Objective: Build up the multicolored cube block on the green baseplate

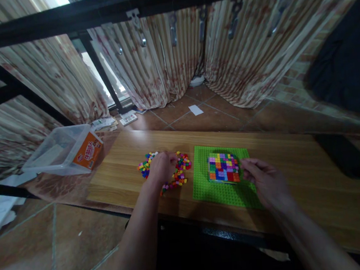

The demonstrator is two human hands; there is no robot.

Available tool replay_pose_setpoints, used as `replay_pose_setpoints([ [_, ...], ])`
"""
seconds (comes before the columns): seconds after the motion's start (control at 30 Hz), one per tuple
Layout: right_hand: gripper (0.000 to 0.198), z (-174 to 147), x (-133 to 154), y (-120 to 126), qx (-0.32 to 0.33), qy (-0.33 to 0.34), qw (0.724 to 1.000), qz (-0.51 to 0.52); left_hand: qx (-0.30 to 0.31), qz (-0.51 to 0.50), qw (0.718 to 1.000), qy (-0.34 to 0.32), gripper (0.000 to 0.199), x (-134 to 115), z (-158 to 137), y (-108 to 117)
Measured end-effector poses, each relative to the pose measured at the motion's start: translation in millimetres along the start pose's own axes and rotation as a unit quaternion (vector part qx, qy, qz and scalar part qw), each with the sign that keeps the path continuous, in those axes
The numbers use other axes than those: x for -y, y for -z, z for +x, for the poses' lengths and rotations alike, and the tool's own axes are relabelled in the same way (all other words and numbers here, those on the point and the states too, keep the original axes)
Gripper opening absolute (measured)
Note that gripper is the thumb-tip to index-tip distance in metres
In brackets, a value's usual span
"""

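My left hand (163,166) is over a loose pile of small coloured toy bricks (182,164), its fingers curled down among them. Whatever is between those fingertips is hidden. On a green studded baseplate (201,183) stands a squarish block built of bricks (223,167), its top a patchwork of many colours. My right hand (262,176) is at the right side of this block, thumb and fingers pinched together close to its edge. I cannot make out whether they touch the block or hold a small brick.
The wooden table (117,174) carries the bricks and baseplate. A clear plastic bin (55,150) with an orange label stands beyond its left end. A dark flat object (347,154) lies at the right. Behind are a black metal rail (99,9), curtains (174,64) and a tiled floor.
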State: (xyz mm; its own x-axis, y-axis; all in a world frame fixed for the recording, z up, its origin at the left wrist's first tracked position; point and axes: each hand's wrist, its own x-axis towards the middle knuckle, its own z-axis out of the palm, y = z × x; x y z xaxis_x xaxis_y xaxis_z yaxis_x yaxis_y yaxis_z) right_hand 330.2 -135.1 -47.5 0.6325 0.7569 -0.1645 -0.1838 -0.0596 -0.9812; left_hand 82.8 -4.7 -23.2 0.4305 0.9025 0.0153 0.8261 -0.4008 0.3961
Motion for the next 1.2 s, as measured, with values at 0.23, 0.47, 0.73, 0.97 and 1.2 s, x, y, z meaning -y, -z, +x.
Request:
replay_pose_setpoints([
  [0.23,0.030,1,-3,2,0.014,-0.004,1.000,0.001,0.011,0.061,0.997,-0.035,0.030,-4,0,-9],
  [0.47,0.027,1,-4,2,0.014,0.002,1.000,-0.006,0.028,0.107,0.994,-0.028,0.029,-12,-1,-6],
  [0.73,0.027,1,-3,2,0.018,0.011,1.000,-0.019,0.024,0.104,0.994,-0.020,0.027,-10,-1,-10],
  [0.97,0.023,-4,3,-4,-0.001,0.078,0.993,-0.088,0.010,-0.019,0.998,-0.064,0.024,-12,0,-5],
  [1.2,0.015,-30,12,-18,0.100,0.231,0.955,-0.156,0.135,-0.331,0.920,-0.159,0.018,-38,-13,-7],
])
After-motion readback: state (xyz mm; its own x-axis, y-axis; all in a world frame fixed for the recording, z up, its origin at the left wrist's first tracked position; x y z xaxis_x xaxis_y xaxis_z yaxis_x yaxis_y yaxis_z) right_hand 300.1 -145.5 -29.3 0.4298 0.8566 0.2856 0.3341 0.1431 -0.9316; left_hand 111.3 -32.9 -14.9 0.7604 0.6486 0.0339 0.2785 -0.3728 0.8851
